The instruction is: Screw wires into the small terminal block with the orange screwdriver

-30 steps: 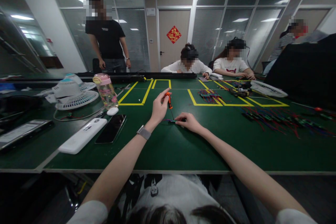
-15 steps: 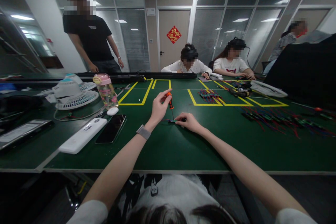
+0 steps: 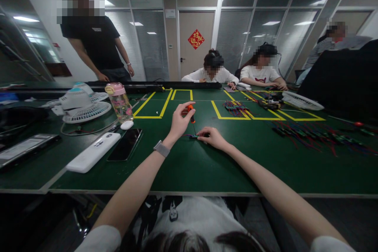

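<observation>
My left hand (image 3: 180,121) grips the top of an orange and black screwdriver (image 3: 191,115), which stands nearly upright. Its thin shaft points down to a small green circuit board (image 3: 193,136) on the green table (image 3: 224,173). Short red and blue wires stick out from the board's left side. My right hand (image 3: 212,137) pinches the board's right edge, fingers bent and low over the table. Where exactly the screwdriver tip meets the board is too small to tell.
Left of my hands lie a dark phone (image 3: 125,145), a white power bank (image 3: 93,152), a bottle (image 3: 119,104) and white fans (image 3: 85,106). Wired boards (image 3: 319,136) are spread at the right, with another bundle (image 3: 236,108) farther back. People are across the table.
My left fingers have shifted slightly around the screwdriver's handle. My right hand and the board look unmoved. The standing person at the back left has moved left and nearer.
</observation>
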A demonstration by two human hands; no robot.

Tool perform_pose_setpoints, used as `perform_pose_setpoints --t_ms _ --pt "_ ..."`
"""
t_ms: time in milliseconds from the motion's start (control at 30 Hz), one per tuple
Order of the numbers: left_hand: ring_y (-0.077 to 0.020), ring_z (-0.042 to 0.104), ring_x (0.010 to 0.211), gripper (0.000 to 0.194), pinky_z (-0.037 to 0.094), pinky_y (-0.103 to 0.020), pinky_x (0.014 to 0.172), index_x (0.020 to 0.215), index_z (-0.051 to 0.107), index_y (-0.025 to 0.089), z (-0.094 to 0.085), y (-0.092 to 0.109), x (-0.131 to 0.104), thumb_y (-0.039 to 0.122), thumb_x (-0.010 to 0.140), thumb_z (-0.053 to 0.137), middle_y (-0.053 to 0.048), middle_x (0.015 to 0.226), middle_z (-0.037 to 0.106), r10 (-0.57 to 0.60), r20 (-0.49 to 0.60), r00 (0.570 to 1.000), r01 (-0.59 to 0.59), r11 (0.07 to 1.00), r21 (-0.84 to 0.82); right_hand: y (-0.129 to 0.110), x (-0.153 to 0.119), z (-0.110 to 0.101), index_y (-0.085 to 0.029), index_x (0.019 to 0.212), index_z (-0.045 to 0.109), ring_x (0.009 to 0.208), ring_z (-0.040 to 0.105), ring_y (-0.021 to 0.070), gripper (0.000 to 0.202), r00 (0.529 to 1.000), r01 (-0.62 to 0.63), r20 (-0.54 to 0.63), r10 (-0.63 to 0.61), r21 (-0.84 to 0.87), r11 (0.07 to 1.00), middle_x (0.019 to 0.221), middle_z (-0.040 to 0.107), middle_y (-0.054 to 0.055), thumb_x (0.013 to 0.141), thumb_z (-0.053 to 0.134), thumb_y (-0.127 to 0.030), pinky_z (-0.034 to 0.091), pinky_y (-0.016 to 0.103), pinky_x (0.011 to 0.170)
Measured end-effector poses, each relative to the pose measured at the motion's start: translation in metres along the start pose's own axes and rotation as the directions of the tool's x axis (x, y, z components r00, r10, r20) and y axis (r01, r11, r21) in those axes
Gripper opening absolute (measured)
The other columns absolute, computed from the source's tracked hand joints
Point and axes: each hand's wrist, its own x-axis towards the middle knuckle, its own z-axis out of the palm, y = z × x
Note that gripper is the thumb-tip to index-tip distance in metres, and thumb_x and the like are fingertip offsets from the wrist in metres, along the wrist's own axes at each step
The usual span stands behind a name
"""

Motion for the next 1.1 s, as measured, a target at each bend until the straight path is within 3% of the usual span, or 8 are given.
perform_pose_setpoints --t_ms 100,200,300,467,667,867,1000,1100 --pt "-0.0149 0.062 0.092 0.025 0.05 -0.027 0.082 0.111 0.064 0.022 -0.0007 0.0 0.0002 0.023 0.089 0.051 -0.006 0.105 0.064 -0.012 -0.014 1.0 0.012 1.0 0.025 -0.0003 0.0 0.0001 -0.014 0.088 0.074 0.07 0.06 0.0139 0.018 1.0 0.0 0.001 0.0 0.006 1.0 0.079 0.066 0.005 0.075 0.068 -0.024 0.045 0.026 0.068" --pt "-0.0162 0.063 0.099 0.031 0.049 -0.03 0.089 0.118 0.059 0.02 -0.0001 -0.0004 0.0009 0.02 0.092 0.042 -0.007 0.111 0.065 -0.049 0.021 0.999 0.051 0.996 -0.07 -0.0009 -0.0002 -0.0001 -0.014 0.087 0.074 0.069 0.06 0.014 0.018 1.0 0.001 0.003 -0.001 0.007 1.0 0.078 0.066 0.005 0.075 0.068 -0.025 0.046 0.026 0.068" --pt "-0.0159 0.065 0.093 0.029 0.051 -0.03 0.085 0.116 0.06 0.02 0.0004 -0.0005 0.0006 0.021 0.09 0.048 -0.007 0.108 0.066 -0.04 0.016 0.999 0.041 0.994 -0.098 -0.0015 -0.0002 -0.0006 -0.015 0.087 0.074 0.069 0.06 0.0142 0.017 1.0 0.001 0.004 -0.001 -0.003 1.0 0.078 0.066 0.005 0.075 0.067 -0.025 0.046 0.027 0.068" --pt "-0.0132 0.061 0.088 0.024 0.05 -0.025 0.081 0.109 0.065 0.022 0.0002 -0.0007 0.0 0.024 0.085 0.057 -0.006 0.105 0.062 0.017 -0.016 1.0 -0.017 0.999 0.031 -0.0008 0.0004 -0.0006 -0.015 0.088 0.074 0.07 0.06 0.0144 0.017 1.0 0.008 0.006 -0.007 -0.012 1.0 0.078 0.066 0.005 0.075 0.067 -0.025 0.046 0.027 0.068" --pt "-0.0144 0.064 0.092 0.031 0.049 -0.029 0.086 0.119 0.059 0.019 0.0016 0.0007 0.0012 0.02 0.09 0.049 -0.007 0.108 0.065 -0.034 0.062 0.998 0.041 0.993 -0.114 0.003 0.0006 0.0011 -0.015 0.088 0.074 0.07 0.06 0.0143 0.018 1.0 0.012 -0.003 -0.012 -0.004 1.0 0.078 0.065 0.005 0.075 0.068 -0.025 0.046 0.027 0.069" --pt "-0.0147 0.061 0.09 0.024 0.05 -0.027 0.082 0.107 0.066 0.021 -0.0003 0.0009 0.0001 0.024 0.084 0.059 -0.006 0.106 0.062 0.03 0.001 1.0 -0.03 0.999 0.017 0.002 0.0005 0.0007 -0.014 0.088 0.074 0.07 0.059 0.0141 0.018 1.0 0.011 0.003 -0.011 0.005 1.0 0.078 0.065 0.005 0.075 0.068 -0.025 0.046 0.027 0.068" --pt "-0.0175 0.06 0.105 0.031 0.048 -0.031 0.09 0.119 0.06 0.022 -0.0001 0.0009 0.0013 0.023 0.092 0.045 -0.008 0.117 0.062 -0.01 0.065 0.998 0.015 0.997 -0.08 0.0002 0.0002 0.0001 -0.015 0.088 0.074 0.07 0.059 0.0141 0.018 1.0 0.008 0.005 -0.008 0.002 1.0 0.078 0.065 0.005 0.075 0.067 -0.025 0.047 0.027 0.069" --pt "-0.0169 0.064 0.096 0.031 0.05 -0.032 0.088 0.119 0.059 0.02 0.0002 0.0015 0.002 0.023 0.09 0.048 -0.008 0.111 0.065 -0.033 0.08 0.996 0.045 0.987 -0.154 0.0006 0.0002 0.0002 -0.015 0.088 0.074 0.07 0.059 0.014 0.018 1.0 0.014 0.004 -0.014 0.001 1.0 0.079 0.065 0.005 0.075 0.067 -0.026 0.047 0.027 0.068"
